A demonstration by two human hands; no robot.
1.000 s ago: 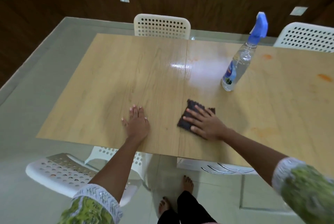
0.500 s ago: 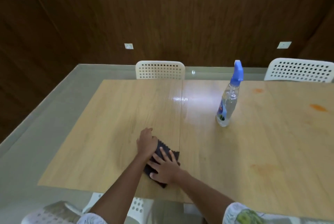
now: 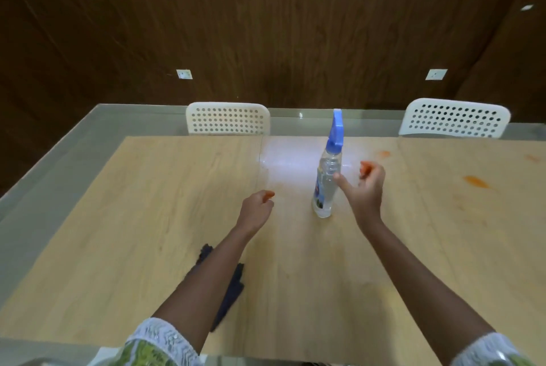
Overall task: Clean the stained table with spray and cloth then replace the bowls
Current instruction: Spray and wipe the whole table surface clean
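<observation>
A clear spray bottle (image 3: 326, 185) with a blue trigger head stands upright on the light wooden table (image 3: 147, 203). My right hand (image 3: 366, 191) hovers just right of it, thumb stretched toward the bottle and fingers loosely curled, holding nothing. My left hand (image 3: 255, 212) hangs over the table left of the bottle, fingers loosely curled and empty. The dark cloth (image 3: 233, 286) lies crumpled near the front edge, partly hidden under my left forearm. Orange stains (image 3: 475, 181) mark the right side of the table, with a smaller stain (image 3: 384, 154) behind my right hand. No bowls are in view.
Two white perforated chairs, one (image 3: 227, 119) at the far middle and another chair (image 3: 455, 119) at the far right, stand behind the table. A dark wood-panelled wall rises beyond them. A grey floor runs along the left of the table.
Both hands have let go of the cloth and moved forward; the right hand has travelled up to the spray bottle. The cloth stays near the front edge. The view has tilted upward.
</observation>
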